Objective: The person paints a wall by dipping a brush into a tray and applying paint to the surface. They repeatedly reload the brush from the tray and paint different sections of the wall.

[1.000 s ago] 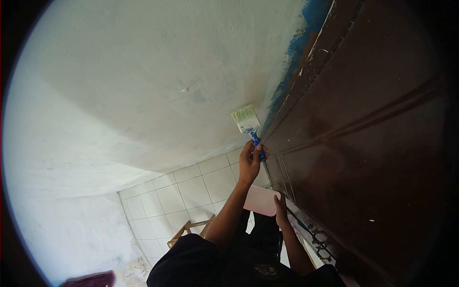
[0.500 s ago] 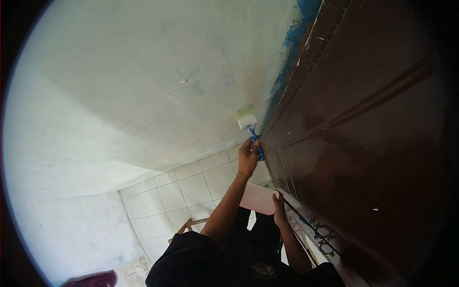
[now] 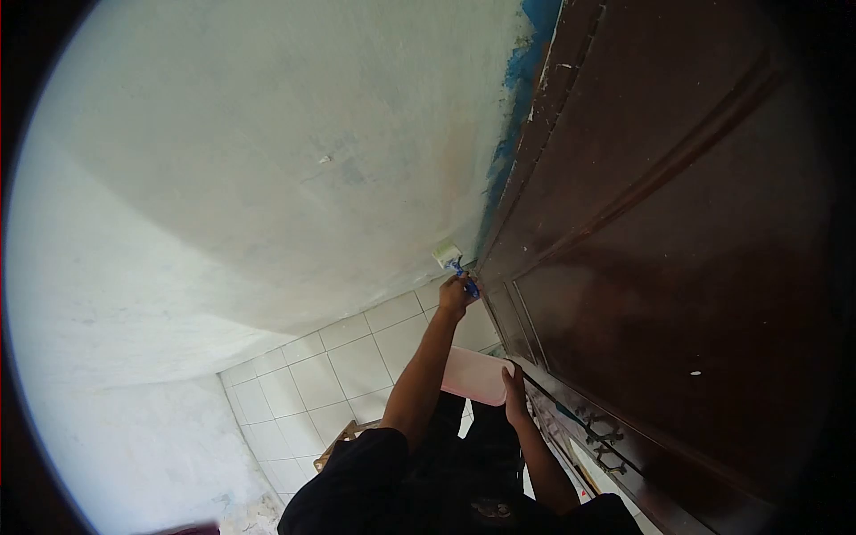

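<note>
My left hand (image 3: 455,292) is closed round the blue handle of a paintbrush (image 3: 448,256). The pale bristles are against the lower part of the whitish wall (image 3: 357,205), close to the blue strip (image 3: 510,134) beside the brown door. My right hand (image 3: 515,392) grips the right edge of a shallow pink container (image 3: 477,376), held in front of my body. Whatever the container holds cannot be made out.
The brown wooden door (image 3: 642,267) and its frame fill the right side. White floor tiles (image 3: 361,366) lie below the wall. A wooden piece of furniture (image 3: 337,446) is partly hidden by my left arm. Dark metalwork (image 3: 602,432) stands at lower right.
My left hand and the brush have moved down the wall, towards the floor. The view has shifted a little, and my right hand still holds the pink container.
</note>
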Action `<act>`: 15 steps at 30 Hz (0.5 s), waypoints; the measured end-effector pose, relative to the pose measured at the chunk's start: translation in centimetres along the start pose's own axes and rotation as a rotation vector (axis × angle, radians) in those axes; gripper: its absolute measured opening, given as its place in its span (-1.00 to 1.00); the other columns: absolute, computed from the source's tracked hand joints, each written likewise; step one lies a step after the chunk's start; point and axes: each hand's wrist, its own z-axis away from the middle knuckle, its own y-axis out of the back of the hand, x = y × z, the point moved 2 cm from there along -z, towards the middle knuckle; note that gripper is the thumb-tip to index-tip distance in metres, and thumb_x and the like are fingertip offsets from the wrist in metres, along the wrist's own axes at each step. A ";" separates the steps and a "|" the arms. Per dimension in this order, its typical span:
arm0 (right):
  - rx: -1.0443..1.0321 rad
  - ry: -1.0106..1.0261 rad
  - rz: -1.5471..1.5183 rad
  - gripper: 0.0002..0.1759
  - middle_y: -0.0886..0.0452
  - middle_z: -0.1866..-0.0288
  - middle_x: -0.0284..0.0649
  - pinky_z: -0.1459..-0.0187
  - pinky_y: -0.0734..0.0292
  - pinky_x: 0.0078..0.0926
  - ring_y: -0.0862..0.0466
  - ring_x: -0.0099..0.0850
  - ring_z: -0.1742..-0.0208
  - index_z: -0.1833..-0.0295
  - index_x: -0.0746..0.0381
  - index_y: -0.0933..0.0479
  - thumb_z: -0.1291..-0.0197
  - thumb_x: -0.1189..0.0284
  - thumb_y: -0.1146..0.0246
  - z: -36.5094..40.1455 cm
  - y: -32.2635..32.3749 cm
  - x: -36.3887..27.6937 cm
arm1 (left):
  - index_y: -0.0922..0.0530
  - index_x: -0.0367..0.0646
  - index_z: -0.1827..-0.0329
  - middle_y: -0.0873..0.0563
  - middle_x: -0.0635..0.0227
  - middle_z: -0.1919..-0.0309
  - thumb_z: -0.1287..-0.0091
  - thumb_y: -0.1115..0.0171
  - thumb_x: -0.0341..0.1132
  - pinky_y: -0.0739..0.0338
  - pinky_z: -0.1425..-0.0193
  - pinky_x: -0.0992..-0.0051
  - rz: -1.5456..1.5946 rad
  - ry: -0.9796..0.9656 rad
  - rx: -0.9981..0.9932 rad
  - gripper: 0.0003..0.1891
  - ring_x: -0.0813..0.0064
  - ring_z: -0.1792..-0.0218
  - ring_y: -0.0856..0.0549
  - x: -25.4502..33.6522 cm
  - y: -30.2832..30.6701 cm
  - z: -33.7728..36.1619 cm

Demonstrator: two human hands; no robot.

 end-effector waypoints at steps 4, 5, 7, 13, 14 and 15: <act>0.039 -0.020 -0.012 -0.43 -0.41 -0.19 -0.17 -0.33 -0.17 -0.40 -0.37 -0.36 -0.28 -0.30 0.30 -0.27 -0.39 0.11 -0.10 0.6 0.5 0.0 | -0.36 -0.30 -0.21 -0.61 0.23 0.15 -0.48 -0.06 -0.26 -0.71 0.17 0.32 -0.025 -0.087 -0.026 -0.64 0.30 0.22 -0.72 1.7 -0.6 2.2; 0.040 -0.020 -0.022 -0.44 -0.42 -0.17 -0.18 -0.32 -0.19 -0.40 -0.38 -0.37 -0.26 -0.29 0.30 -0.28 -0.39 0.12 -0.10 0.8 0.6 -0.2 | -0.37 -0.29 -0.21 -0.62 0.22 0.15 -0.49 -0.06 -0.25 -0.70 0.18 0.35 -0.066 -0.166 -0.054 -0.65 0.32 0.22 -0.72 2.4 -1.2 3.4; 0.037 -0.018 -0.033 -0.45 -0.43 -0.16 -0.19 -0.31 -0.20 -0.40 -0.39 -0.38 -0.24 -0.28 0.30 -0.29 -0.39 0.13 -0.11 1.1 0.7 -0.2 | -0.38 -0.28 -0.21 -0.63 0.22 0.15 -0.49 -0.06 -0.24 -0.68 0.19 0.39 -0.192 -0.343 -0.102 -0.65 0.34 0.22 -0.73 2.7 -2.0 5.0; 0.054 -0.001 0.006 -0.49 -0.45 -0.12 -0.22 -0.28 -0.23 -0.42 -0.41 -0.40 -0.20 -0.26 0.27 -0.31 -0.38 0.15 -0.13 0.8 0.7 -0.3 | -0.42 -0.33 -0.14 -0.66 0.22 0.20 -0.49 -0.07 -0.29 -0.57 0.30 0.52 -0.282 -0.549 -0.080 -0.69 0.47 0.29 -0.71 4.5 -3.8 4.5; 0.041 -0.008 -0.001 -0.48 -0.44 -0.12 -0.22 -0.29 -0.22 -0.42 -0.40 -0.40 -0.21 -0.27 0.26 -0.31 -0.38 0.14 -0.13 0.8 0.5 -0.4 | -0.42 -0.33 -0.14 -0.66 0.22 0.19 -0.48 -0.08 -0.29 -0.58 0.31 0.50 -0.302 -0.494 -0.015 -0.69 0.47 0.30 -0.71 4.1 -3.0 3.4; 0.027 -0.013 -0.007 -0.47 -0.44 -0.12 -0.23 -0.29 -0.22 -0.42 -0.39 -0.41 -0.21 -0.28 0.26 -0.30 -0.38 0.14 -0.13 0.7 0.4 -0.6 | -0.42 -0.33 -0.14 -0.66 0.22 0.19 -0.48 -0.08 -0.29 -0.58 0.31 0.50 -0.300 -0.498 -0.014 -0.69 0.47 0.30 -0.71 3.7 -2.3 2.7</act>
